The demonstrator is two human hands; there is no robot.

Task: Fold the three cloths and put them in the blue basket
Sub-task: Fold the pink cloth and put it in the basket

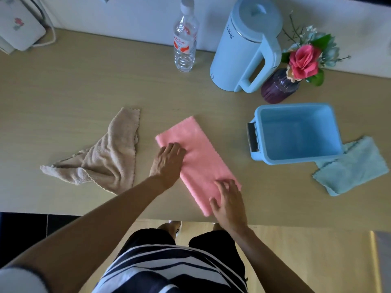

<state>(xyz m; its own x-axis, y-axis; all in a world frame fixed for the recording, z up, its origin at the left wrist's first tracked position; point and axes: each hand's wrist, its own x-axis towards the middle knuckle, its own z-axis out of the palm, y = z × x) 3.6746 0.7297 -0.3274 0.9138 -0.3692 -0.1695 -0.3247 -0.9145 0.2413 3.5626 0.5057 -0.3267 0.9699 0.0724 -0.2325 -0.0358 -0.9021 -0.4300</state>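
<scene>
A pink cloth [196, 157] lies folded into a long strip, slanted across the middle of the table. My left hand [168, 161] presses flat on its upper left part. Down at the strip's near end my right hand [229, 203] rests with fingers spread. A beige cloth [110, 157] lies crumpled to the left. Beside the blue basket [296, 159] at the right, which holds nothing, lies a light blue cloth [353, 168], its corner under the basket's edge.
At the back of the wooden table [63, 92] stand a clear water bottle [185, 39], a pale blue kettle [245, 51] and a purple vase with flowers [279, 85]. A white device [19, 24] sits at the far left. The table's near edge runs just below my hands.
</scene>
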